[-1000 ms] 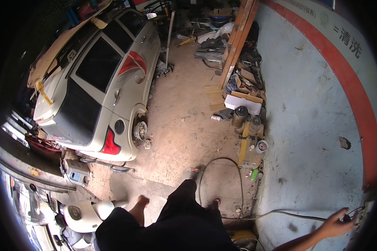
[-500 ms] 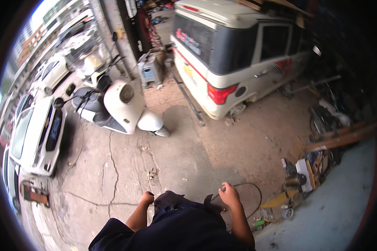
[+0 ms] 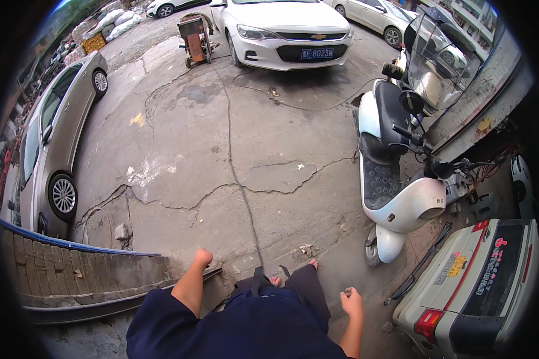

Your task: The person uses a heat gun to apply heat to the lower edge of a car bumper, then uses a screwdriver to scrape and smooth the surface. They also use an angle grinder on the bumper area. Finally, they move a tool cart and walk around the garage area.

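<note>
My left hand [image 3: 203, 258] hangs in front of my left side, nearest the end of a low ledge; its fingers are turned out of sight. To the right of my dark trousers [image 3: 308, 284], my right hand [image 3: 352, 300] hangs with loosely curled fingers, some apart, and nothing visible in them. Neither hand touches anything that I can see. A long dark cable [image 3: 230, 143] runs over the cracked concrete from a small reddish wheeled machine [image 3: 195, 40] down to near my feet. The toes of both feet show beyond my clothing.
A white scooter [image 3: 395, 224] stands at the right, near a pale van [image 3: 446, 272] and a dark bar [image 3: 425, 257] on the ground. A white car [image 3: 293, 37] is parked ahead, a beige sedan [image 3: 72, 122] at the left. A brick ledge [image 3: 90, 272] borders the lower left.
My view has swung left: the scooter and van now lie at the right, and the white car and wheeled machine ahead. Both hands still hang at my sides.
</note>
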`<state>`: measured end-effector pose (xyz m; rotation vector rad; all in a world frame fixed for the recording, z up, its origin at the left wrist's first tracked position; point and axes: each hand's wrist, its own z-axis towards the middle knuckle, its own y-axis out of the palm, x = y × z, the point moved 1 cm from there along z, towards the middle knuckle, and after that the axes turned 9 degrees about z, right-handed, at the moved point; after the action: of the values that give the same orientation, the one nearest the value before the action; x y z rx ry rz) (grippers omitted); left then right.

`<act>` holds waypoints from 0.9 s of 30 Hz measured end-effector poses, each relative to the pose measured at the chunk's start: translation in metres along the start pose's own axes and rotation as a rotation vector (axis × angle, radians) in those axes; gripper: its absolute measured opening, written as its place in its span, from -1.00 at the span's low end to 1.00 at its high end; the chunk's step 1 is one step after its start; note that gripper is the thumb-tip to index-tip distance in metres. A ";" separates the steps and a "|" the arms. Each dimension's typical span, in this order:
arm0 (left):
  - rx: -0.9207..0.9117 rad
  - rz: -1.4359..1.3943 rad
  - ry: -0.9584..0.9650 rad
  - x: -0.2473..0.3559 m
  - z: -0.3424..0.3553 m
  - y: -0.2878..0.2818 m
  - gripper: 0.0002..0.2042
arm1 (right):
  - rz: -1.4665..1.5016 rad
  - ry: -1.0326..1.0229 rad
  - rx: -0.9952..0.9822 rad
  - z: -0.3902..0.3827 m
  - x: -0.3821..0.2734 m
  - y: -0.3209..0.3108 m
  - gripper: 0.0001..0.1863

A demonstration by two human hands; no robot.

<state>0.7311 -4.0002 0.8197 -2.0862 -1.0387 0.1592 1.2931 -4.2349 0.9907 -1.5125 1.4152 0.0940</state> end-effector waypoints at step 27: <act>-0.227 -0.672 -0.755 0.034 0.130 0.000 -0.89 | -0.481 -0.473 -0.641 0.545 -0.593 0.330 -0.70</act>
<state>0.6985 -3.8987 0.7381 -1.7568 -2.2375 0.5267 1.1535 -3.3788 0.9182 -2.1357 0.6347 0.6097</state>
